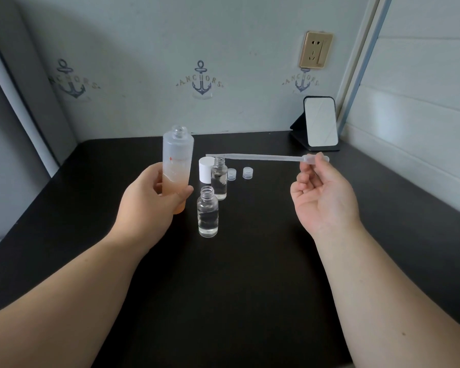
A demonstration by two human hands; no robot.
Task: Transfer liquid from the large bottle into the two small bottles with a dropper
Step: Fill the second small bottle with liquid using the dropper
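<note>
My left hand grips the large frosted bottle low on its body, upright, cap off, with orange liquid in its lower part. My right hand pinches the bulb of a clear plastic dropper, which lies level and points left; its tip sits just above the far small bottle. The near small bottle stands in front of it. Both small bottles are open and hold clear liquid.
On the black table, a white cap stands behind the small bottles. Two small clear caps lie to their right. A mirror on a stand is at the back right, below a wall socket.
</note>
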